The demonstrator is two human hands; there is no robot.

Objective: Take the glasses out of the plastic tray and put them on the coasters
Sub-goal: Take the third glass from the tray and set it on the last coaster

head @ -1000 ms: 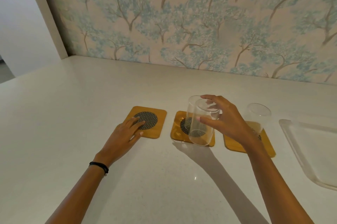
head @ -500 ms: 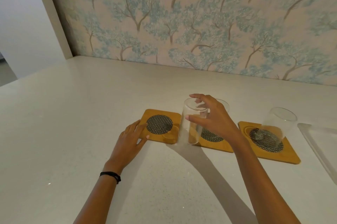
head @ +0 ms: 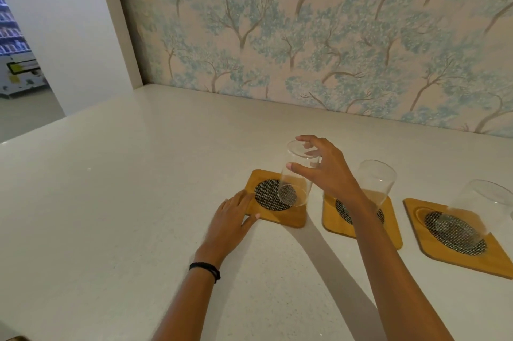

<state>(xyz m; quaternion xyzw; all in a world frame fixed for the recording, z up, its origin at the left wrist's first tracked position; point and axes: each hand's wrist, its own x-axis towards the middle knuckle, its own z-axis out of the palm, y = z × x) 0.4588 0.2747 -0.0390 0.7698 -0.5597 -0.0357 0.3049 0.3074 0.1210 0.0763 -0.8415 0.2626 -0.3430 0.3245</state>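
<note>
Three square wooden coasters with dark mesh centres lie in a row on the white counter. My right hand grips a clear glass by its rim, tilted just above the left coaster. My left hand lies flat with fingers spread, touching that coaster's left edge. A second glass stands on the middle coaster, partly behind my right forearm. A third glass stands on the right coaster. The plastic tray is out of view.
The white counter stretches left and toward me. A wall with tree-pattern wallpaper closes off the back. A white pillar stands at the back left, with an opening to another room beside it.
My right hand has carried the glass leftward from over the middle coaster to over the left coaster. The view has shifted left, so the tray has left the frame. My left hand stays at the coaster.
</note>
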